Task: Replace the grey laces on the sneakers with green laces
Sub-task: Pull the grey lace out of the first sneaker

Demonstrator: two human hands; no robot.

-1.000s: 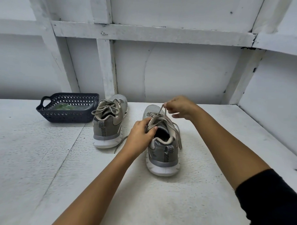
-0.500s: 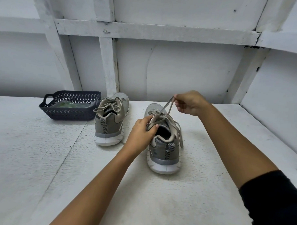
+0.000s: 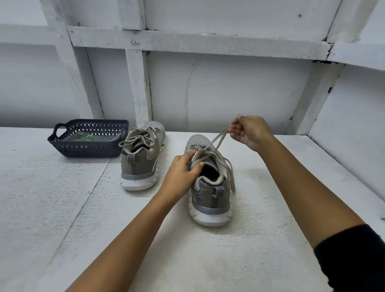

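Head view: left hand [image 3: 182, 169] grips the near sneaker [image 3: 209, 185] at its collar; right hand [image 3: 250, 131] is raised beyond it, fingers pinching the grey lace [image 3: 219, 140], taut below them; green laces [image 3: 85, 138] lie in the basket [image 3: 86, 151] far left.

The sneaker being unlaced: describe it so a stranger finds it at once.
On the white table, look right of the dark basket to the nearer sneaker, the one farther from the basket. Unlike its neighbour, whose bow is tied, a left hand holds its top while a right hand pinches one grey lace pulled upward.

Right hand [image 3: 250, 132] pinches grey lace [image 3: 218, 139]; left hand [image 3: 182, 171] holds sneaker [image 3: 209, 185].
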